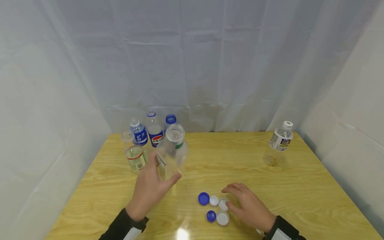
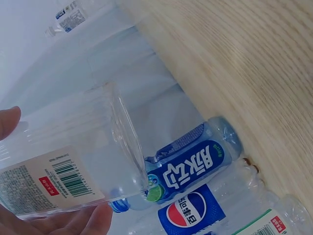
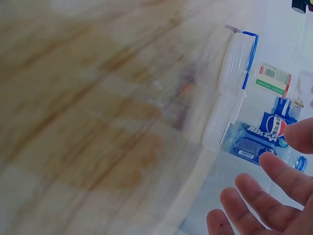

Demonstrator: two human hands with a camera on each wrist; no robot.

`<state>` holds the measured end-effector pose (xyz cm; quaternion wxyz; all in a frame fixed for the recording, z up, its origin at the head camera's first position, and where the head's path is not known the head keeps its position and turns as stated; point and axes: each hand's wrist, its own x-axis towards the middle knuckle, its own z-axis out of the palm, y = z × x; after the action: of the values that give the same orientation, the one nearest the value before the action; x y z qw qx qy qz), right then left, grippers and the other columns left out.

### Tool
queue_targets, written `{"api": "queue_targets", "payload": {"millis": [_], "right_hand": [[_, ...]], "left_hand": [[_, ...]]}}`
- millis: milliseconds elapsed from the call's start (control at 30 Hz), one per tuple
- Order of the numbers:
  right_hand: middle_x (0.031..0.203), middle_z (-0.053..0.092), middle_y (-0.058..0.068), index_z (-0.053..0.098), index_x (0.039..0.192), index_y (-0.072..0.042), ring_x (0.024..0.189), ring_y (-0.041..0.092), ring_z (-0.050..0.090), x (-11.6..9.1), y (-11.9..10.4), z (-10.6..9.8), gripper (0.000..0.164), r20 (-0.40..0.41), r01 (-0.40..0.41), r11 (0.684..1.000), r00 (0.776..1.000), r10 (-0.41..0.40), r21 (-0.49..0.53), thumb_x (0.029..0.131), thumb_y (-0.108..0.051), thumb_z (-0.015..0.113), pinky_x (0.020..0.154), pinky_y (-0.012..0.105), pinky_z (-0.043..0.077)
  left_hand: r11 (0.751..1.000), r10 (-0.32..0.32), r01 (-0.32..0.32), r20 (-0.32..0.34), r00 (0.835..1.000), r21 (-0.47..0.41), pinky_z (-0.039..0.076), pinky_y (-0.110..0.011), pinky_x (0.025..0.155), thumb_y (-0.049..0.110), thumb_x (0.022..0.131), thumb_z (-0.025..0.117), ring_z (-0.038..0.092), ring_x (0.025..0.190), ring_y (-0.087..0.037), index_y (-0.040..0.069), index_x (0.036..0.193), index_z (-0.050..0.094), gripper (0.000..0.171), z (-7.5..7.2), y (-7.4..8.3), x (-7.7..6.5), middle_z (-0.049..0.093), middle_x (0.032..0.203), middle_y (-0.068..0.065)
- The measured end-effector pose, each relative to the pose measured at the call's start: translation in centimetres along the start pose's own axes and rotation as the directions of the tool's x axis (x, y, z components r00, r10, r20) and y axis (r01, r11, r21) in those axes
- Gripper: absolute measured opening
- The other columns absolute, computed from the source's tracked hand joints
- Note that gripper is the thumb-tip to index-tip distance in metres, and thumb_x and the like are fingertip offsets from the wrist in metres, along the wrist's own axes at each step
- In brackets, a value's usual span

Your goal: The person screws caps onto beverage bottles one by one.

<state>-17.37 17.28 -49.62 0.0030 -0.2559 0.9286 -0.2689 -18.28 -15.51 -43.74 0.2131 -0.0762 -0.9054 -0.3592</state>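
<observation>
My left hand [image 1: 151, 186] grips a clear, wide-mouthed plastic bottle [image 1: 177, 150] around its lower part. The bottle is uncapped and tilted, and its label with a barcode [image 2: 68, 171] shows in the left wrist view. Over the table's front part, my right hand [image 1: 247, 206] hovers with loosely bent fingers and holds nothing. Its thumb overlaps a white cap [image 1: 222, 204] in the head view. Beside that lie a large blue cap [image 1: 203, 198], a small white cap [image 1: 214, 200], a smaller blue cap [image 1: 211, 216] and a wide white cap [image 1: 222, 218].
At the back left stand several uncapped bottles: one with a green label [image 1: 136, 158], a blue-labelled one [image 1: 140, 135], a Pepsi bottle [image 1: 155, 133] and a blue-necked one [image 1: 170, 119]. A white-capped bottle [image 1: 281, 140] stands back right. White sheets [image 1: 204, 66] enclose the wooden table [image 1: 216, 160].
</observation>
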Motion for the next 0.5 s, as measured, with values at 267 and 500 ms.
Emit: {"api": "queue_targets", "payload": {"millis": [267, 500], "right_hand": [[0.125, 0.063, -0.001, 0.069, 0.124, -0.016, 0.117, 0.02, 0.06, 0.3, 0.2, 0.4, 0.031, 0.04, 0.005, 0.999, 0.999, -0.003, -0.037, 0.094, -0.025, 0.07, 0.096, 0.045, 0.055], [0.118, 0.065, -0.004, 0.07, 0.122, -0.016, 0.11, 0.015, 0.062, 1.0, 0.0, 0.6, 0.032, 0.089, -0.003, 0.999, 0.996, 0.007, -0.053, 0.094, -0.031, 0.07, 0.093, 0.042, 0.056]], "left_hand": [[0.997, 0.059, -0.057, -0.038, 0.998, 0.041, 0.058, -0.053, 0.085, 0.045, 0.068, 0.091, 0.066, 0.112, -0.033, 0.013, 0.149, 0.037, 0.102, 0.0, 0.3, -1.2, 0.062, 0.131, -0.014], [0.995, 0.076, -0.074, -0.031, 0.997, 0.073, 0.058, -0.052, 0.085, 0.044, 0.067, 0.092, 0.067, 0.111, -0.032, 0.011, 0.147, 0.038, 0.103, 0.2, 0.4, -2.2, 0.064, 0.128, -0.015]]}}
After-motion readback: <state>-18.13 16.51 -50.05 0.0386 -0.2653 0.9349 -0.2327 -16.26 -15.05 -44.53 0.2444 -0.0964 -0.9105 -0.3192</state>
